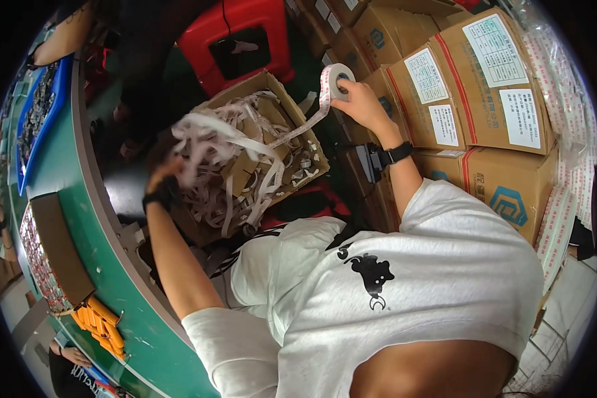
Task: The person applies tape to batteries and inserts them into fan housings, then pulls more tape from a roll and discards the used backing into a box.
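The tape roll (336, 81) at one o'clock sits gripped in our right hand (359, 101) and stays mostly full, while our left hand (167, 174) clutches loose strips (209, 132) over the half-filled box (282, 99).

Stacked cardboard cartons (471, 86) wall off the upper right of the frame, and the green table (123, 278) closes the left. Between them, at centre, the open box (282, 89) is choked with tangled paper strips (225, 152); a red stool (239, 40) stands just above it.
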{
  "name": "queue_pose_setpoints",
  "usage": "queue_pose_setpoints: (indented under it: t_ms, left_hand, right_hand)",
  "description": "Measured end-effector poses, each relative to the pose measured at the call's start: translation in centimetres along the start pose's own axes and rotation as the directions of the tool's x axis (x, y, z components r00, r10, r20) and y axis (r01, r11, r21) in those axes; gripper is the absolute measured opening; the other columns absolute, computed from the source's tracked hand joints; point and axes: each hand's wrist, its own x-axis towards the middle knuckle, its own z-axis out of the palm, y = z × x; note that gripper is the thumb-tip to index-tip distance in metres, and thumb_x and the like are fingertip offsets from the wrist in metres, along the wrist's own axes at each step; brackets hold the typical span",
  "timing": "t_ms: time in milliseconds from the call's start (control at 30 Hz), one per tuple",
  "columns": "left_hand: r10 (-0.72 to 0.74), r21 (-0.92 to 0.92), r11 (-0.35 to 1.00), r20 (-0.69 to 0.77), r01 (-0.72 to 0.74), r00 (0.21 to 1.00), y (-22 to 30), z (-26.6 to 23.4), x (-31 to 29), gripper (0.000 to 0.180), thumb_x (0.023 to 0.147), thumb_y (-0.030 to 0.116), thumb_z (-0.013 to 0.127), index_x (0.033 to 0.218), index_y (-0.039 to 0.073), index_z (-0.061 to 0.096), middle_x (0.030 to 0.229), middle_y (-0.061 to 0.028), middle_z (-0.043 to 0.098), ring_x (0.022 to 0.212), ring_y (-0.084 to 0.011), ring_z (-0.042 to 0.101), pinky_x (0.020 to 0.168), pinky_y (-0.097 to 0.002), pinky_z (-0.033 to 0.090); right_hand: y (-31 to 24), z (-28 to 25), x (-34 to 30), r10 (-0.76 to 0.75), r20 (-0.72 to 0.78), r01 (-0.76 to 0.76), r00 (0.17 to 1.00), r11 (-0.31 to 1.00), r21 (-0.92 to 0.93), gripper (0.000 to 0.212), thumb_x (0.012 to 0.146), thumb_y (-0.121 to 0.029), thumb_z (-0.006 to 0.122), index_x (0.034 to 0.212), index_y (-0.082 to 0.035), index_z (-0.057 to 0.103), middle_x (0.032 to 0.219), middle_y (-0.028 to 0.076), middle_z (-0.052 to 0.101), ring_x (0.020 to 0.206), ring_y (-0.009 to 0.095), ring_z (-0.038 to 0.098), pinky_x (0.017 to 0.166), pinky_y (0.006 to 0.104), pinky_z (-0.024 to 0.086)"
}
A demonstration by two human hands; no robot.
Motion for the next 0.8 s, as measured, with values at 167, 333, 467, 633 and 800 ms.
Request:
queue_pose_setpoints:
  t_ms: [167, 333, 467, 633, 800]
  left_hand:
    - [0.117, 0.657, 0.746, 0.031, -0.109, 0.993, -2.3, 7.3, 0.4, 0.045, 0.074, 0.049, 0.062, 0.093, 0.009, 0.065, 0.093, -0.0132, 0.062, 0.081, -0.0200, 0.061, 0.061, -0.0356, 0.049]
    - [-0.539, 0.553, 0.776, 0.330, 0.304, 0.775, -15.8, 27.7, -9.7, 0.058, 0.073, 0.055, 0.056, 0.111, 0.011, 0.059, 0.114, -0.0157, 0.056, 0.100, -0.0334, 0.056, 0.084, -0.0484, 0.043]
    - [-0.339, 0.311, 0.925, 0.416, 0.218, 0.843, -3.0, 34.0, -11.9, 0.052, 0.065, 0.043, 0.069, 0.096, 0.002, 0.065, 0.106, -0.0182, 0.061, 0.097, -0.0274, 0.060, 0.079, -0.0381, 0.048]
    - [-0.254, 0.138, 0.966, 0.354, 0.218, 0.900, -0.1, 27.1, -11.6, 0.035, 0.065, 0.032, 0.070, 0.076, 0.000, 0.067, 0.083, -0.0171, 0.065, 0.077, -0.0283, 0.065, 0.068, -0.0367, 0.051]
    - [0.002, 0.341, 0.935, 0.267, -0.097, 0.964, -3.8, 19.5, -7.8, 0.030, 0.075, 0.033, 0.059, 0.072, 0.003, 0.063, 0.068, -0.0151, 0.059, 0.063, -0.0295, 0.059, 0.056, -0.0410, 0.045]
  right_hand:
    - [4.2, -1.2, -1.9, 0.132, -0.072, -0.138, 0.989, 0.986, -0.097, 0.034, 0.069, -0.021, 0.069, 0.089, 0.002, 0.055, 0.081, 0.025, 0.057, 0.078, 0.041, 0.055, 0.066, 0.0415, 0.044]
    - [3.1, -2.2, 0.5, -0.113, -0.246, 0.102, 0.963, 0.993, -0.059, 0.029, 0.071, -0.017, 0.069, 0.090, 0.001, 0.056, 0.062, 0.014, 0.050, 0.056, 0.026, 0.046, 0.053, 0.0345, 0.037]
    - [0.5, -5.7, -1.1, -0.034, -0.376, -0.009, 0.926, 0.994, -0.112, 0.028, 0.073, -0.014, 0.069, 0.094, -0.001, 0.058, 0.051, 0.002, 0.041, 0.047, 0.010, 0.037, 0.047, 0.0257, 0.033]
    - [-2.7, -9.2, -1.6, 0.006, -0.444, -0.071, 0.896, 0.989, -0.129, 0.028, 0.072, -0.012, 0.070, 0.095, 0.000, 0.058, 0.052, -0.001, 0.035, 0.050, 0.005, 0.033, 0.047, 0.0220, 0.031]
    - [-3.8, -11.3, -2.0, -0.123, -0.511, 0.005, 0.850, 0.974, -0.226, 0.026, 0.073, -0.011, 0.068, 0.094, 0.001, 0.058, 0.053, -0.001, 0.038, 0.050, 0.005, 0.034, 0.047, 0.0219, 0.031]
